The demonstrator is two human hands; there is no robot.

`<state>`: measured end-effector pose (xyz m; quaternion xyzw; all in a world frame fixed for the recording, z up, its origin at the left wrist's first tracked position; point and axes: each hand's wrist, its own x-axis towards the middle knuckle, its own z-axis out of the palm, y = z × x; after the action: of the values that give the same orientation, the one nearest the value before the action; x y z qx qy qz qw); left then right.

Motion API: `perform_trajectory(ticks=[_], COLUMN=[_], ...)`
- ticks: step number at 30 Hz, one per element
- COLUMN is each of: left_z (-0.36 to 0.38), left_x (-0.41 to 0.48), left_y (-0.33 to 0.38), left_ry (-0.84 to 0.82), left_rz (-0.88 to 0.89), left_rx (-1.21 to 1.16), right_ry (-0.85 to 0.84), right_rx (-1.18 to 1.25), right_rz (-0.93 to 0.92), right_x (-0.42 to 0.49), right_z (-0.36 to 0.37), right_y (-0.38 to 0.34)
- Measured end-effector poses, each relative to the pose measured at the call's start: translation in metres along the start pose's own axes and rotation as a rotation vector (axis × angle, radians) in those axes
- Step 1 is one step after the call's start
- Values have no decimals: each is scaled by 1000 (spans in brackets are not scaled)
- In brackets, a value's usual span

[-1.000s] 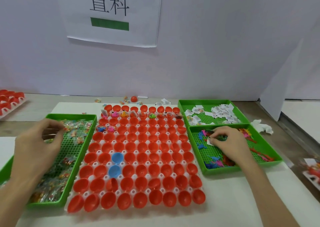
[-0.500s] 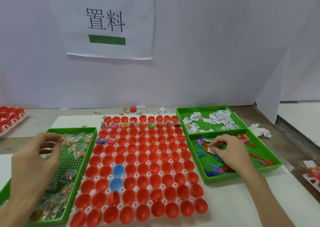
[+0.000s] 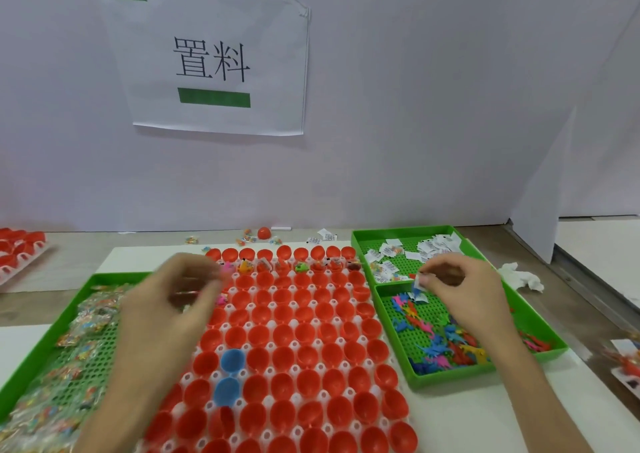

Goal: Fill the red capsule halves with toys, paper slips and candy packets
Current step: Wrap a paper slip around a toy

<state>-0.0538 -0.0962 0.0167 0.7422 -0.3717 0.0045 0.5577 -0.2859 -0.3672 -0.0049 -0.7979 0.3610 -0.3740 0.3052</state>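
Red capsule halves [image 3: 304, 317] fill a white grid tray in the middle; two blue halves [image 3: 231, 361] sit among them. Some in the second far row hold toys and slips. My left hand [image 3: 173, 300], blurred, hovers over the tray's left part and pinches a candy packet [image 3: 187, 293]. My right hand [image 3: 460, 293] is above the toy tray [image 3: 540, 352] and pinches a white paper slip with a small blue toy [image 3: 417, 288]. The green tray [image 3: 31, 359] on the left holds candy packets. The far right green tray [image 3: 360, 238] holds paper slips.
A rack of red capsules [image 3: 20, 248] stands at the far left. A loose red capsule [image 3: 264, 233], candy bits and slips lie behind the grid tray. A crumpled white tissue [image 3: 519, 276] lies right of the trays. A paper sign hangs on the wall.
My left hand has moved right from the candy tray to over the capsule grid with a packet. My right hand has lifted from the toy tray with slip and toy. The camera has tilted up.
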Motion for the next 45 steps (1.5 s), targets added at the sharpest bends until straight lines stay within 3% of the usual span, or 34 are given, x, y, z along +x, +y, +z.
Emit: perform_trajectory(ticks=[3, 6, 10, 21, 29, 35, 45], left_z=[45, 78, 91, 100, 97, 94, 94], left_x=[3, 14, 26, 30, 30, 29, 27], left_y=[37, 66, 82, 78, 76, 80, 83], left_ry=[-132, -122, -94, -174, -122, -139, -163], left_rz=[-53, -40, 7, -161, -138, -113, -60], left_rx=[-212, -368, -546, -723, -733, -768, -713], right_ry=[-55, -152, -215, -168, -217, 57, -57], right_rx=[213, 502, 691, 597, 483, 645, 628], right_rz=[-71, -127, -150, -80, -160, -128, -146], right_x=[11, 12, 10, 15, 13, 18, 15], right_z=[-3, -1, 9, 21, 16, 12, 14], right_y=[-45, -90, -122, -120, -125, -121, -123])
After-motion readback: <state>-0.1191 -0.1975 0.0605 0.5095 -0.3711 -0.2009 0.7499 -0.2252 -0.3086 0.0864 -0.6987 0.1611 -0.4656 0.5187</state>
